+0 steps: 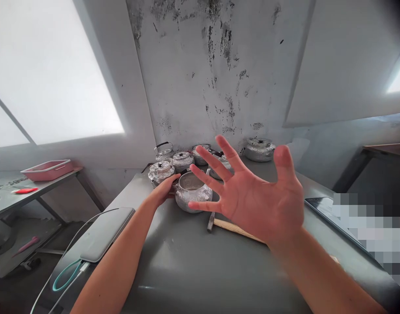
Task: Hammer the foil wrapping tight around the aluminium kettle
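Observation:
My right hand [252,196] is raised in front of the camera, palm showing and fingers spread wide, with nothing in it. At the left side of an open silver kettle [193,201], my left hand [163,190] is closed on its edge near the dark handle; some of its fingers are hidden. The kettle has no lid, and its dented, shiny body stands upright on the grey table [186,270]. Below my right hand lies a hammer [234,227], its wooden handle partly covered by my wrist.
Several lidded silver kettles [182,161] stand behind, and another kettle [260,150] is by the wall. A power bank [108,233] with cables lies at left, a tablet [324,209] at right. On a side table sits a pink basket [48,171].

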Available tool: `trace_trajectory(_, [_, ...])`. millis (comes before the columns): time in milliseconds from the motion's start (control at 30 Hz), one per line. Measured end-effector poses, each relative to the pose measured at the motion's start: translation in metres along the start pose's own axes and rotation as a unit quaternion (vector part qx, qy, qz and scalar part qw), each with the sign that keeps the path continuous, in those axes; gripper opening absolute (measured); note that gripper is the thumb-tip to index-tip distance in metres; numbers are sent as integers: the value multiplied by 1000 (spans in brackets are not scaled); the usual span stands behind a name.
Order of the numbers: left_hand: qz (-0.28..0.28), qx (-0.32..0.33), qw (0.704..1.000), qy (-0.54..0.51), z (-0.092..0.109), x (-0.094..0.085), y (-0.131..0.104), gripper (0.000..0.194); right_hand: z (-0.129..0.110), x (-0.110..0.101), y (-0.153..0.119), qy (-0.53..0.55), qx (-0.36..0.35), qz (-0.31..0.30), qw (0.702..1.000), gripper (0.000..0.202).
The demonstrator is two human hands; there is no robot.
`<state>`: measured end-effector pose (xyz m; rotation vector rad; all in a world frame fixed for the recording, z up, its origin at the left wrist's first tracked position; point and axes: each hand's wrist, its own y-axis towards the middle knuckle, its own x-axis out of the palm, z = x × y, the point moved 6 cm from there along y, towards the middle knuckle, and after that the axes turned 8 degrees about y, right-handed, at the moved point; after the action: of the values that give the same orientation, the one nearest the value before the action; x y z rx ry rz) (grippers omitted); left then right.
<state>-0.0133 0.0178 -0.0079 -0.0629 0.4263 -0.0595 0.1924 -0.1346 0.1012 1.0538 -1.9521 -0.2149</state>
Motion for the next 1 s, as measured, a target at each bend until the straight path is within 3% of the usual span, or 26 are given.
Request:
trace_trajectory(67, [21,-4,1000,20,2,-7,0,49,2,2,-6,14,-19,11,1000,77])
trace_trajectory(133, [123,35,986,108,16,-21,-15,38,4,3,-13,31,-40,21,998,77])
trace_trajectory(167, [209,82,962,153,28,-28,-32,35,5,4,-16,39,-51,24,998,78])
trace_trajectory(233, [368,252,878,172,60,-31,-89,27,9,5,-20,53,-68,29,996,80])
trace_trajectory(267, [404,341,835,156,72,-23,-121,24,11,6,-22,59,-75,30,995,81])
trace_trajectory(333, [410,491,755,143,88,6,-183,21,16,10,-25,67,-81,28,994,83])
trace_trajectory(367, [395,537,728,158,92,23,-208,21,18,11,-26,70,-82,27,994,84])
trace_trajectory(433, [373,580,703,172,94,54,-240,24,21,16,-28,70,-80,20,994,86])
trace_trajectory(500, [391,576,703,147,92,71,-255,27,22,20,-29,65,-73,12,995,87])
trace_trajectory(633, [380,521,760,76,90,86,-252,29,25,23,-32,44,-49,6,998,89])
trace_trajectory(700, [432,476,765,33,86,84,-254,29,25,23,-33,28,-41,7,999,89])
trace_trajectory(1000, [443,432,785,12,93,80,-258,26,25,24,-39,-17,-18,-6,1000,90])
